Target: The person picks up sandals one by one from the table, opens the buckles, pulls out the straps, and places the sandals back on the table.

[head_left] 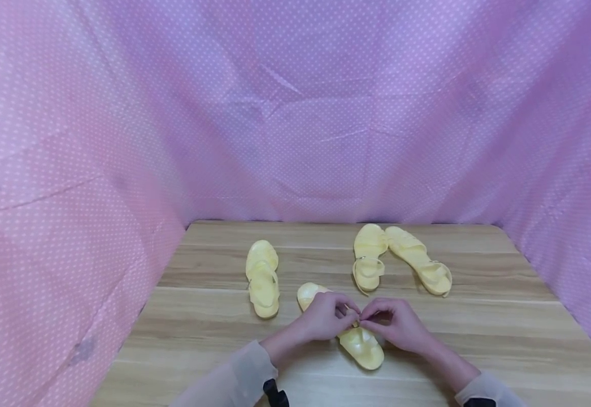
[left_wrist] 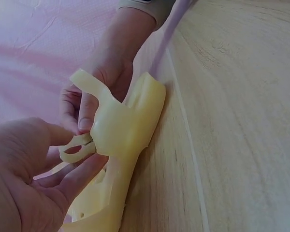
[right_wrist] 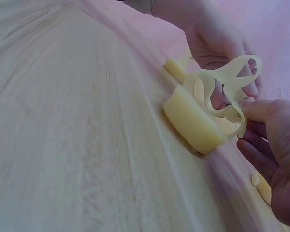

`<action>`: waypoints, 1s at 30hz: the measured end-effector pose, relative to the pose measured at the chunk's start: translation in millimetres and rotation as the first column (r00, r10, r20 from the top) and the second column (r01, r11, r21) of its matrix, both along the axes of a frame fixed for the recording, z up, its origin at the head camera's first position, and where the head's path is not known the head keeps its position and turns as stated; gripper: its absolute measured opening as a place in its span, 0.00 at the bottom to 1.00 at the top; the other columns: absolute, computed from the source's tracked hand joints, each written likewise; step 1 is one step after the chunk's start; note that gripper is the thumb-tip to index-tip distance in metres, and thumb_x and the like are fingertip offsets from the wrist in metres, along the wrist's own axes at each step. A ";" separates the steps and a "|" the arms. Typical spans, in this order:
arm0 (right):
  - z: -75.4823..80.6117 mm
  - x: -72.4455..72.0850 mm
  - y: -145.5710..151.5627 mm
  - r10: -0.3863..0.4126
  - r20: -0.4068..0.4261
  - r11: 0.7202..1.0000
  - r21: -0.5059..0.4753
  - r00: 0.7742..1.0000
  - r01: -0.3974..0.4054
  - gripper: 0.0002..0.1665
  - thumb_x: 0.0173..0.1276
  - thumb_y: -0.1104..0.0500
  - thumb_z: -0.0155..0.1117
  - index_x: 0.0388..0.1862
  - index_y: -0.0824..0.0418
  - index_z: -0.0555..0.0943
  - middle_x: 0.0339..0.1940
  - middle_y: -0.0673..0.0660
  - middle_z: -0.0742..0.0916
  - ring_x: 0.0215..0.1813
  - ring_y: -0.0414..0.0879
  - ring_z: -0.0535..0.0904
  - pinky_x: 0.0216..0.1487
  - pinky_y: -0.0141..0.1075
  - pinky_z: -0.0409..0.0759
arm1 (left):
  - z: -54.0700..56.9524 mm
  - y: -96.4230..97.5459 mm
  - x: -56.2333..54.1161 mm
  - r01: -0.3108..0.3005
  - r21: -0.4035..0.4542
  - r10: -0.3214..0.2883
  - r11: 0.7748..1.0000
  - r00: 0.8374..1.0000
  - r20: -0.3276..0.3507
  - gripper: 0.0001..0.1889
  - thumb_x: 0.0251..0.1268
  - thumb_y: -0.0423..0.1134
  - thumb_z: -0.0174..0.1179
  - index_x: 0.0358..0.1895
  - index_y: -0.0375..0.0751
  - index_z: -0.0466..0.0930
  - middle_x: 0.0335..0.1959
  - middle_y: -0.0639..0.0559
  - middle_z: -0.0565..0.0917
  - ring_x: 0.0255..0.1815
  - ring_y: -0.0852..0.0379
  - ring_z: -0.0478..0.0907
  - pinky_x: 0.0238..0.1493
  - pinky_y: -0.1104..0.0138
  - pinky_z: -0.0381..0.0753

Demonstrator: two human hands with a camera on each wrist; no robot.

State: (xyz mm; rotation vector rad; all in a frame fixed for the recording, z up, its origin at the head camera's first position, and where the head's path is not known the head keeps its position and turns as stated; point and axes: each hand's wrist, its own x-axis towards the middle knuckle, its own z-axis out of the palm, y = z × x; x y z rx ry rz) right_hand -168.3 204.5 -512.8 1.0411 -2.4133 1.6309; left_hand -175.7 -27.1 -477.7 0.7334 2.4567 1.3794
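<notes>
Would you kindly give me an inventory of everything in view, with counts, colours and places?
front sandal: one, pale yellow, near table edge, between the hands
left sandal: one, pale yellow, on the table's left half
middle rear sandal: one, pale yellow, towards the table's back
right rear sandal: one, pale yellow, beside the middle rear one
table: one, light brown wood grain, under the sandals
dotted cloth: pieces uncertain, pink-purple with white dots, behind and beside the table
sleeves: two, pale, on the forearms
left hand: one, bare, pinching the front sandal
right hand: one, bare, likewise
</notes>
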 end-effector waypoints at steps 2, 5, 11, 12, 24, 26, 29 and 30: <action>-0.6 -0.1 0.0 0.004 -0.005 1.000 -0.010 1.000 -0.004 0.10 0.65 0.70 0.77 0.41 0.57 0.90 0.37 0.55 0.93 0.42 0.39 0.90 0.46 0.34 0.90 | 0.4 0.2 -0.6 0.007 -0.017 -0.008 1.000 0.999 -0.033 0.02 0.68 0.35 0.72 0.41 0.43 0.92 0.31 0.54 0.91 0.28 0.75 0.81 0.34 0.79 0.82; -1.8 -0.2 0.3 0.000 -0.016 1.000 -0.021 1.000 0.000 0.09 0.65 0.69 0.77 0.41 0.57 0.91 0.37 0.55 0.93 0.42 0.37 0.89 0.45 0.34 0.91 | -0.4 0.0 -1.6 0.008 -0.031 -0.009 0.999 0.999 -0.045 0.02 0.68 0.36 0.73 0.40 0.43 0.91 0.32 0.55 0.90 0.30 0.75 0.80 0.37 0.79 0.82; -3.2 -0.2 -0.5 -0.019 -0.011 1.000 -0.020 1.000 0.018 0.08 0.64 0.69 0.77 0.40 0.59 0.91 0.37 0.56 0.93 0.40 0.35 0.89 0.42 0.33 0.91 | -2.6 -2.1 -3.4 -0.017 -0.032 0.017 0.999 1.000 -0.008 0.03 0.71 0.36 0.70 0.40 0.40 0.89 0.30 0.55 0.88 0.30 0.72 0.81 0.37 0.77 0.83; -3.3 -0.2 -0.7 -0.018 -0.006 1.000 -0.020 1.000 0.018 0.08 0.64 0.69 0.77 0.40 0.59 0.91 0.37 0.56 0.93 0.40 0.35 0.89 0.42 0.34 0.91 | -2.4 -2.3 -3.7 -0.015 -0.035 0.015 0.999 1.000 -0.002 0.03 0.71 0.35 0.70 0.40 0.40 0.88 0.30 0.56 0.88 0.30 0.72 0.80 0.36 0.77 0.82; -5.2 0.5 0.2 0.002 0.065 0.999 -0.048 0.998 0.001 0.10 0.63 0.73 0.76 0.40 0.61 0.90 0.38 0.59 0.93 0.43 0.35 0.90 0.42 0.38 0.92 | 2.5 -0.6 -7.5 0.059 -0.129 -0.075 0.990 0.989 -0.127 0.02 0.67 0.37 0.71 0.39 0.45 0.93 0.27 0.60 0.89 0.25 0.79 0.77 0.30 0.82 0.79; -5.3 0.9 -0.2 0.009 0.073 0.998 -0.055 0.997 -0.005 0.09 0.64 0.73 0.76 0.40 0.62 0.90 0.38 0.60 0.93 0.43 0.35 0.90 0.41 0.39 0.92 | 2.5 -2.0 -7.8 0.047 -0.125 -0.059 0.991 0.994 -0.094 0.02 0.68 0.38 0.72 0.39 0.45 0.93 0.28 0.59 0.90 0.26 0.78 0.79 0.32 0.81 0.80; -5.3 1.4 -0.9 0.004 0.074 0.999 -0.054 0.997 0.000 0.07 0.65 0.71 0.76 0.40 0.63 0.90 0.38 0.60 0.93 0.43 0.34 0.90 0.40 0.39 0.92 | 3.5 -3.5 -8.6 0.033 -0.108 -0.038 0.994 0.999 -0.038 0.03 0.69 0.37 0.71 0.40 0.43 0.93 0.28 0.58 0.90 0.28 0.77 0.81 0.34 0.80 0.81; -5.2 1.6 -1.2 0.002 0.073 0.999 -0.055 0.997 0.002 0.06 0.65 0.71 0.76 0.39 0.63 0.90 0.38 0.60 0.93 0.43 0.34 0.89 0.40 0.39 0.92 | 4.0 -3.8 -8.7 0.033 -0.102 -0.037 0.994 0.999 -0.031 0.03 0.68 0.37 0.71 0.40 0.43 0.92 0.27 0.58 0.90 0.28 0.76 0.82 0.34 0.80 0.81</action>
